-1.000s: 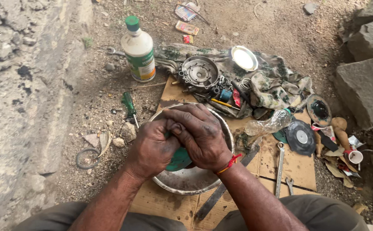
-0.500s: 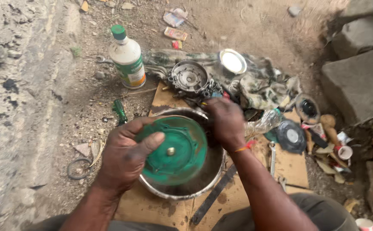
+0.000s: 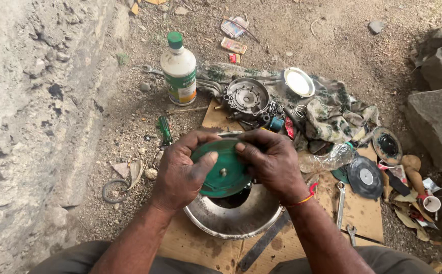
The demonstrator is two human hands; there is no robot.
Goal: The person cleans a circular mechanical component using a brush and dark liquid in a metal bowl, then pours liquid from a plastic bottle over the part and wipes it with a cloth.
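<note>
- Head view: both hands hold 1 green disc (image 3: 221, 170) just above a metal bowl (image 3: 236, 220), which sits on a sheet of cardboard (image 3: 363, 213) laid on the dirt floor.
- The left hand (image 3: 180, 175) is closed on the disc's left edge. Its thumb lies across the green face and its fingers are wrapped behind, out of sight.
- The right hand (image 3: 271, 165) is closed over the upper right edge, fingers curled onto the face. A red band sits at that wrist.
- The disc is tilted toward the camera, with a small metal stud at its centre. It is clear of the bowl, not resting in it.
- Step in hand, as I judge it: the disc is being held up over the bowl and worked or checked by both hands.
- Any next move calls for a firm hold on the rim and for keeping the disc over the bowl. I cannot tell whether the face is wet.
- Beyond the bowl lies a round metal housing (image 3: 246, 96). A white bottle with a green cap (image 3: 179, 71) stands to the housing's left.
- Beyond and to the right of the bowl are a crumpled cloth (image 3: 332, 111) and a small shiny lid (image 3: 299, 82).
- Right of the bowl lie a wrench (image 3: 340, 205) and a black disc (image 3: 365, 176).
- Left of the bowl lie a green-handled screwdriver (image 3: 165, 129) and a rubber ring (image 3: 115, 191).
</note>
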